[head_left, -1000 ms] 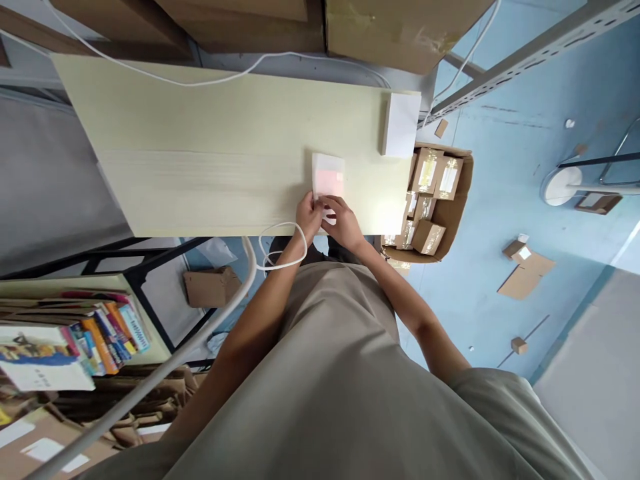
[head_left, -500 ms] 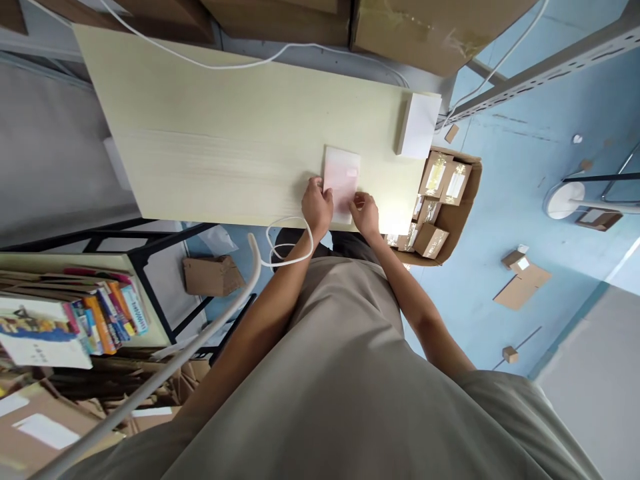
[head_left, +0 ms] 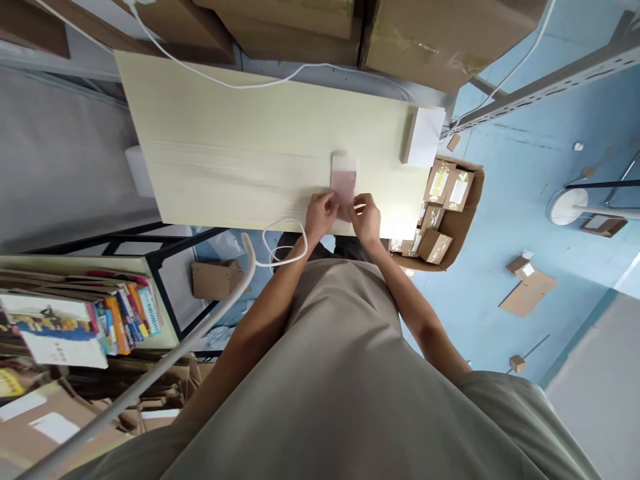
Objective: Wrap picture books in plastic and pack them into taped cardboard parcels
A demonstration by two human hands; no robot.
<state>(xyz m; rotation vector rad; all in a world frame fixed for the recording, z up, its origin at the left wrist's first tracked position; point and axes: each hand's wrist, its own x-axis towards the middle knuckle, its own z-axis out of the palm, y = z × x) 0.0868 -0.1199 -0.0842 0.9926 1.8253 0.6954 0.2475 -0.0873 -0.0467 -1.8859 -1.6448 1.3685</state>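
Note:
A pale pink, flat rectangular packet or folded sheet (head_left: 343,175) is at the front edge of the cream table; its exact kind I cannot make out. My left hand (head_left: 321,215) pinches its lower left edge, fingers curled. On the opposite side, my right hand (head_left: 366,217) has thumb and fingers closed at the lower right edge. The fingertips hide part of the near end. A white box or stack of paper (head_left: 424,137) lies at the table's right end.
Cardboard boxes (head_left: 405,43) line the back of the table (head_left: 225,127). An open carton of small taped boxes (head_left: 467,227) stands at the right. A white cable (head_left: 240,87) crosses the rear. At the left, a curved grey tube (head_left: 165,363) passes near a shelf of books (head_left: 117,320).
The pink piece now looks narrower and darker, as if turned or folded. My left hand has shifted towards the piece's middle line. The whole view has moved slightly.

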